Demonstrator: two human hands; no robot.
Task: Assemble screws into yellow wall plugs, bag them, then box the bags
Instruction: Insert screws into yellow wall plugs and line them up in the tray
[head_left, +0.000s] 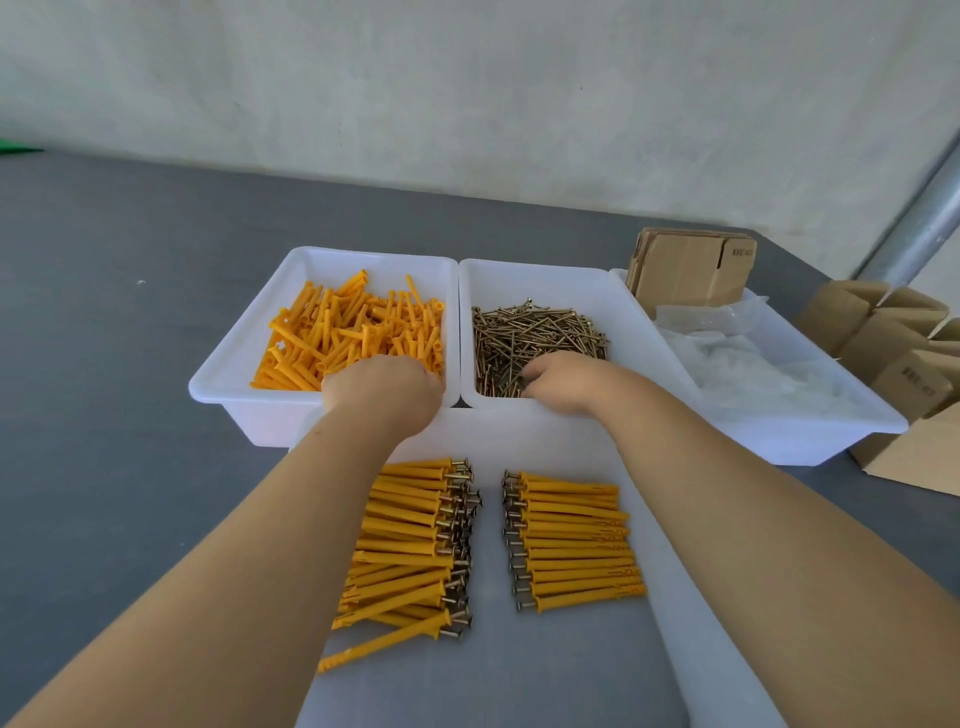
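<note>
**Both hands in the bins, picking parts**

Loose plugs (353, 332) fill the left bin (228, 374). Loose screws (530, 338) fill the middle bin (613, 291), just beside it. Near tray (670, 571) holds finished pieces in two rows: left row (410, 540) with screw heads pointing right, right row (576, 540) with heads pointing left, a bare strip between them.

Left hand (384, 387) is down on the near edge of the plug pile, knuckles up, fingers curled under. Whether it has a plug: cannot tell, fingertips hidden. Right hand (563, 382) is at the near edge of the screw pile, fingers bent down into it. Whether a screw is pinched: cannot tell.

Third bin (810, 436) on the right holds clear bags (748, 364) and flat cartons (691, 270). Made-up boxes (883, 338) stand beyond it on the grey table (130, 312). Nothing looks bagged yet, so the task seems to be in its assembly stage.

Risks, as judged:
- Screws lie tangled; a blind pinch may lift two or snag others, spilling them over the rim.
- Screw points could prick the fingertips digging in.
- Both forearms cross above the finished rows; a low drawback could scatter them.
- The lowest plug in the left row already lies skewed, easy to knock.
</note>
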